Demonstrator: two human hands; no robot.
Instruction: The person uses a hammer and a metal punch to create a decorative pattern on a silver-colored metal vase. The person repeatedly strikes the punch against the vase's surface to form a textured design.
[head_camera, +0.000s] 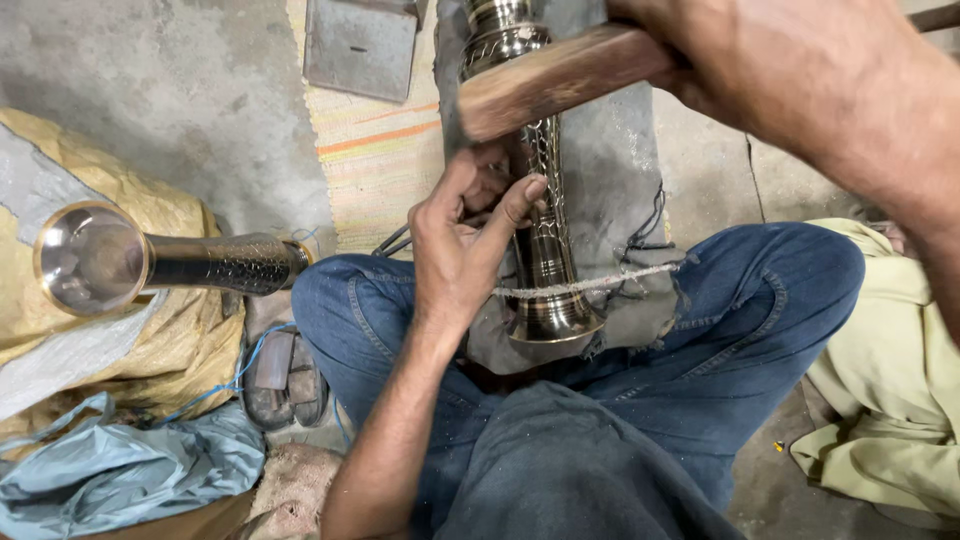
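Note:
A tall engraved metal vase (545, 215) lies on a grey pad (610, 170) between my knees, its flared foot toward me, and a twisted cord (590, 285) crosses over it. My left hand (465, 235) pinches a small tool against the vase's patterned side; the tool itself is mostly hidden by my fingers. My right hand (720, 55) grips a wooden mallet (555, 80), whose thick end hangs just above my left hand.
A second engraved metal vase (150, 262) lies on yellow sacking (150, 200) at the left. A flat metal plate (360, 45) rests on a striped mat (385, 150) ahead. Blue plastic (120, 470) lies lower left, pale green cloth (880, 400) on the right, a sandal (285, 375) by my knee.

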